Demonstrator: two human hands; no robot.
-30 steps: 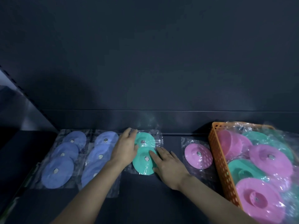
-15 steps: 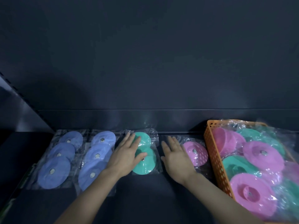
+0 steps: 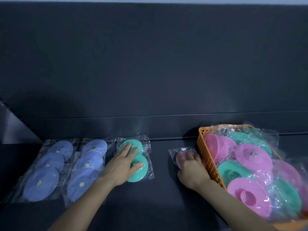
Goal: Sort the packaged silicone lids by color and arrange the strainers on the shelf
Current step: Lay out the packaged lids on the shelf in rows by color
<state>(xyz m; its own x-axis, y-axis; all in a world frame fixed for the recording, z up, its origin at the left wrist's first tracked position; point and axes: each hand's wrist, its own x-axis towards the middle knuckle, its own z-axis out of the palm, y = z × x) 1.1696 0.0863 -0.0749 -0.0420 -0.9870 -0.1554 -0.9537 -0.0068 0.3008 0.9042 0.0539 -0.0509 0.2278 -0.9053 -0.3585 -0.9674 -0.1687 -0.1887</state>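
Two clear packs of blue lids [image 3: 50, 165] [image 3: 88, 165] lie side by side at the left of the dark shelf [image 3: 163, 194]. Right of them lies a pack of green lids [image 3: 140, 170], and my left hand [image 3: 123, 165] rests flat on it with fingers spread. My right hand [image 3: 191, 167] lies over a pink lid pack [image 3: 180, 155] beside the basket, its fingers curled on the pack's far edge; most of the pack is hidden under the hand.
An orange perforated basket [image 3: 208, 155] at the right holds several bagged pink and green lids, piled above its rim. The shelf's dark back wall [image 3: 150, 72] rises just behind the packs. A slanted side bracket [image 3: 15, 127] is at the far left.
My right hand has moved right from the gap beside the green pack onto the pink pack by the basket. My left hand stays on the green pack.
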